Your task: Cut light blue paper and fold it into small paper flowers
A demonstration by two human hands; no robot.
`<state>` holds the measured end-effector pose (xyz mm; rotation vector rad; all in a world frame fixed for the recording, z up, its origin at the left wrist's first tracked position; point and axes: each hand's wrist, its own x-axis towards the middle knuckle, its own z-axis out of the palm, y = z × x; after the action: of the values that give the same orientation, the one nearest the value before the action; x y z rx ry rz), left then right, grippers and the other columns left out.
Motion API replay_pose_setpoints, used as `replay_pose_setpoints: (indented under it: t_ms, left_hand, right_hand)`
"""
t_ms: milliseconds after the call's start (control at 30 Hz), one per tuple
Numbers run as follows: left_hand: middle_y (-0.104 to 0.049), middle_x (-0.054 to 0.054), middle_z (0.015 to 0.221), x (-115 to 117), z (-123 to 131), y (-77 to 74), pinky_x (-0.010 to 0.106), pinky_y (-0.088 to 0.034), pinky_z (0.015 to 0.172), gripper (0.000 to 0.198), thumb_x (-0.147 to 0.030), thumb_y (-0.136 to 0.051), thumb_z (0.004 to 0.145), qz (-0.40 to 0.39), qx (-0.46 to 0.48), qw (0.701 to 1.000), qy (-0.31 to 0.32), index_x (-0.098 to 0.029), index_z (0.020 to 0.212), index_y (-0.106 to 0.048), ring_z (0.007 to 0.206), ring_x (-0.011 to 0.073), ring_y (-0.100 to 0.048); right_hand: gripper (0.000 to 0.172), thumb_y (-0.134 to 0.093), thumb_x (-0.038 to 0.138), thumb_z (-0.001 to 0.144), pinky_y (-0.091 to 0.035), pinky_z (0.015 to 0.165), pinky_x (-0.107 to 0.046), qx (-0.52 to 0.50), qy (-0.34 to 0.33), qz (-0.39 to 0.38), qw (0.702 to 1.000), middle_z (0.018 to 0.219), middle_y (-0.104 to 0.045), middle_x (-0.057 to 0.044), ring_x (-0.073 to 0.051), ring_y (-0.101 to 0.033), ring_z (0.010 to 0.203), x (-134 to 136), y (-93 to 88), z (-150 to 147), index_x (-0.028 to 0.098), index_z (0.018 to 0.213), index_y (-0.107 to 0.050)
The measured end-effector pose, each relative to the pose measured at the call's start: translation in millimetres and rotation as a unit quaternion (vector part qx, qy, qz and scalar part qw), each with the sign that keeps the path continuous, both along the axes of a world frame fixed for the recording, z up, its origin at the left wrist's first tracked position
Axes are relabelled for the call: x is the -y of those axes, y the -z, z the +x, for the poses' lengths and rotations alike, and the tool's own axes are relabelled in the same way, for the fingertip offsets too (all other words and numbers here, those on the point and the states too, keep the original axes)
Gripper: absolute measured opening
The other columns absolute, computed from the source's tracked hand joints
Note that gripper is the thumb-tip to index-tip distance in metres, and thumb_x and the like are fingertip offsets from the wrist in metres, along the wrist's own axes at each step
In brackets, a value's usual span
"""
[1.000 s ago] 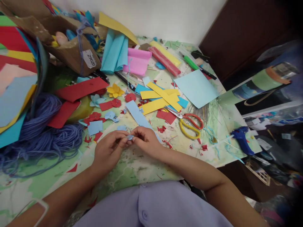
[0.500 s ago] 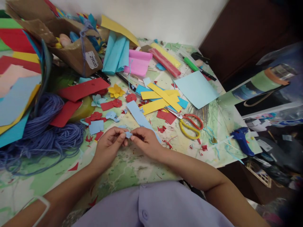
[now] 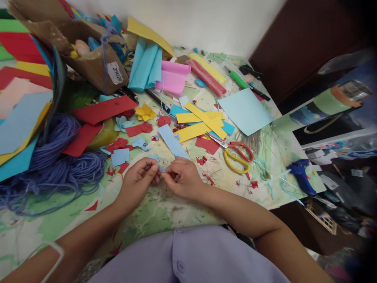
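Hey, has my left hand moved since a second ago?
Yes, slightly: your left hand has shifted up the view, away from your body, coming a little closer to the yellow paper flower on the table.

**Head-worn camera, single view**
We look forward and down from close above the left hand (image 3: 138, 182), right hand (image 3: 183, 179) and craft table (image 3: 153, 220).

**Table in a room corner**
A white wall (image 3: 188, 23) is seen behind the table (image 3: 153, 224), and a dark brown wooden panel (image 3: 297, 47) stands beyond its far right corner.

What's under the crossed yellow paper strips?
Blue paper pokes out on both sides of the yellow strips; the part beneath them is covered, so its shape can't be seen.
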<state>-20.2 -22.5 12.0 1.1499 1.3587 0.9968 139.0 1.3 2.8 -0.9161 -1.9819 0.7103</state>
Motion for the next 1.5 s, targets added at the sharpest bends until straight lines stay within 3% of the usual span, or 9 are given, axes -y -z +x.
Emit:
replay_pose_setpoints:
  t_ms: [200,367,533,667,867,967,1233,1500]
  left_hand:
    - [-0.064,-0.001,0.072,-3,-1,1.7,0.026,-0.05,0.061,0.021,-0.04,-0.064,0.077,-0.008,0.032,0.999,0.011,-0.02,0.083,-0.062,0.06,0.0127,-0.06]
    - [-0.065,0.0,0.071,-4,0,1.6,0.026,-0.051,0.061,0.025,-0.041,-0.069,0.074,-0.026,0.047,0.999,-0.007,-0.019,0.084,-0.063,0.06,0.0129,-0.061]
    - [-0.065,-0.001,0.064,-3,-4,4.7,0.024,-0.05,0.058,0.024,-0.038,-0.069,0.075,-0.014,0.062,0.998,0.012,-0.019,0.088,-0.063,0.059,0.0125,-0.061]
    - [-0.066,-0.001,0.067,-3,-5,6.8,0.024,-0.051,0.06,0.022,-0.033,-0.07,0.074,-0.017,0.106,0.994,0.027,-0.02,0.09,-0.063,0.061,0.012,-0.063]
    - [-0.067,0.0,0.083,-3,-4,8.2,0.023,-0.051,0.072,0.027,-0.019,-0.077,0.066,-0.019,0.17,0.985,0.021,-0.021,0.09,-0.065,0.078,0.0121,-0.063]
    - [-0.065,-0.001,0.084,-5,-4,9.8,0.021,-0.049,0.073,0.028,-0.017,-0.077,0.064,-0.015,0.175,0.984,-0.002,-0.022,0.089,-0.066,0.079,0.0107,-0.06]
    - [-0.062,-0.001,0.076,-7,-7,11.9,0.023,-0.046,0.067,0.022,-0.024,-0.076,0.067,-0.013,0.116,0.993,-0.021,-0.02,0.087,-0.067,0.071,0.0115,-0.057]
    - [-0.063,-0.001,0.079,-8,-7,11.3,0.022,-0.048,0.059,0.024,-0.027,-0.073,0.071,-0.009,0.082,0.996,-0.04,-0.021,0.092,-0.064,0.064,0.0104,-0.057]
  right_hand:
    - [0.024,-0.056,0.023,0.08,-0.037,0.06,-0.024,0.056,0.007,-0.002,0.998,0.053,-0.053,0.001,-0.011,-0.047,0.055,1,1.5,0,0.018,0.057,-0.054]
    - [0.027,-0.059,0.033,0.083,-0.038,0.059,-0.023,-0.019,-0.01,-0.125,0.992,0.056,-0.057,0.0,-0.011,-0.049,0.057,-1,0.5,1,0.017,0.061,-0.063]
    - [0.039,-0.062,0.047,0.08,-0.035,0.051,-0.022,-0.152,-0.039,-0.254,0.954,0.053,-0.055,0.001,-0.009,-0.047,0.051,-4,-2.8,2,0.016,0.057,-0.062]
    - [0.041,-0.062,0.052,0.077,-0.035,0.05,-0.022,-0.195,-0.08,-0.327,0.921,0.051,-0.052,0.002,-0.008,-0.045,0.049,-6,-7.3,3,0.017,0.056,-0.06]
    - [0.036,-0.066,0.049,0.071,-0.029,0.042,-0.021,-0.231,-0.03,-0.437,0.869,0.048,-0.046,0.005,-0.006,-0.036,0.041,-8,-5.6,4,0.017,0.058,-0.056]
    - [0.033,-0.064,0.048,0.072,-0.03,0.044,-0.021,-0.209,-0.023,-0.424,0.881,0.051,-0.046,0.005,-0.007,-0.037,0.045,-7,-3.2,2,0.017,0.062,-0.056]
    - [0.029,-0.054,0.041,0.081,-0.034,0.054,-0.022,-0.087,-0.004,-0.3,0.95,0.058,-0.048,0.003,-0.009,-0.042,0.055,-4,-1.7,-1,0.017,0.064,-0.055]
    - [0.03,-0.046,0.041,0.088,-0.033,0.055,-0.022,-0.072,0.021,-0.259,0.963,0.059,-0.045,0.003,-0.01,-0.041,0.057,-9,1.3,2,0.018,0.069,-0.051]
